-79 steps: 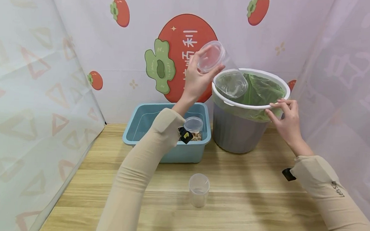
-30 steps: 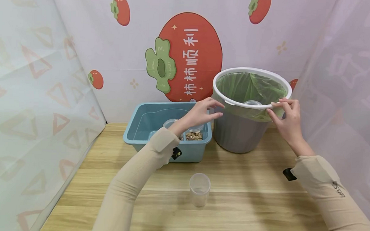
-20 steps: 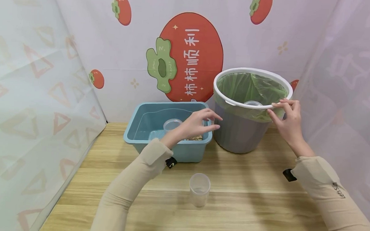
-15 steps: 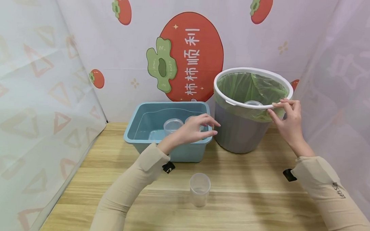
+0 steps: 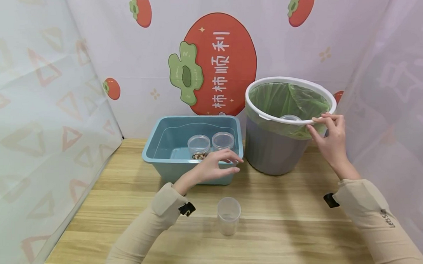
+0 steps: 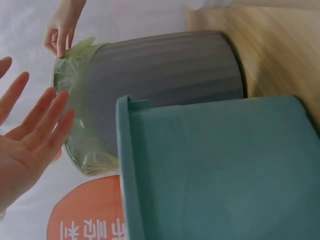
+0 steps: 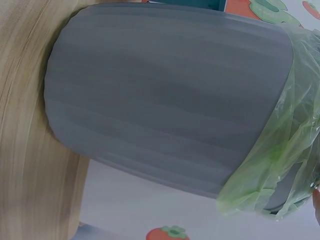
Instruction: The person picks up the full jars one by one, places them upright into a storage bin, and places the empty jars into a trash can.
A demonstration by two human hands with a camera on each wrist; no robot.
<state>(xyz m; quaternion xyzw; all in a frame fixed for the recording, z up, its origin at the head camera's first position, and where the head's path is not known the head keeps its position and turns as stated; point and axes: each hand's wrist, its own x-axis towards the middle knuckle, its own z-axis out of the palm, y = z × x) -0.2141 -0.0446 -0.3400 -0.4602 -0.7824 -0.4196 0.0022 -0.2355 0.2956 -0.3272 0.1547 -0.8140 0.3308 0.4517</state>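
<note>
My left hand, fingers spread and holding nothing, hovers by the front right rim of a blue plastic basin. Two clear lidded jars stand inside the basin, and brown nut-like pieces show in the left one. With thumb and fingers my right hand pinches the white rim of a grey trash bin. A green bag lines that bin, and the top of a clear jar shows within it. The right wrist view catches only a fingertip at its edge.
A clear plastic cup stands upright on the wooden table, in front of the basin. The bin stands close to the basin's right side. Printed curtains close off the back and both sides.
The clear jar that my left hand held over the bin has been let go and now lies in it. My left hand has come down and left toward me. The right hand stays at the rim.
</note>
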